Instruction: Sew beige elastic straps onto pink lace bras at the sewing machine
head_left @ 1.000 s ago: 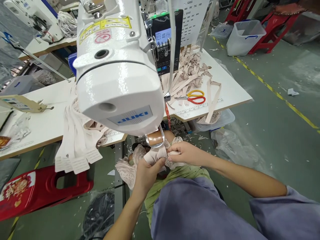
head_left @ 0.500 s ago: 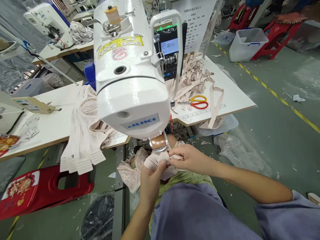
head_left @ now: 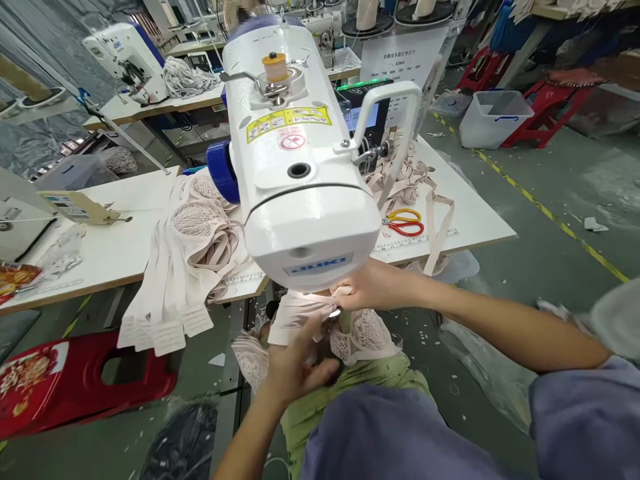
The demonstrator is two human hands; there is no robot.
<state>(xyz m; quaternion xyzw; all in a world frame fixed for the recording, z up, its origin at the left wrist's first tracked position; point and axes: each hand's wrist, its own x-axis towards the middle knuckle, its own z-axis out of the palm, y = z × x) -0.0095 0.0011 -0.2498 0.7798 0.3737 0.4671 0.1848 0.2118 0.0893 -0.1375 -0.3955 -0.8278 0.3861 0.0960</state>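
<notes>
A pale beige lace bra (head_left: 365,333) hangs in front of the head of a white JUKI sewing machine (head_left: 310,220), over my lap. My right hand (head_left: 377,283) is closed in a pinch on a narrow strip of the bra, just below the machine head. My left hand (head_left: 297,367) lies against the bra's smooth band, its index finger reaching the strip and its thumb spread apart. The machine head hides the needle area and part of the right fingertips. A bit of shiny metal shows beside the fingers.
Beige bras (head_left: 195,227) are piled on the table at left, their bands over the edge. Scissors (head_left: 404,223) lie on the right table near loose straps (head_left: 405,173). A red stool (head_left: 80,380) stands at lower left, a clear bin (head_left: 495,120) at upper right.
The view has shifted, with the machine now further right. My right hand has come up close under the machine head with the bra. My left thumb has come off the fabric and spread.
</notes>
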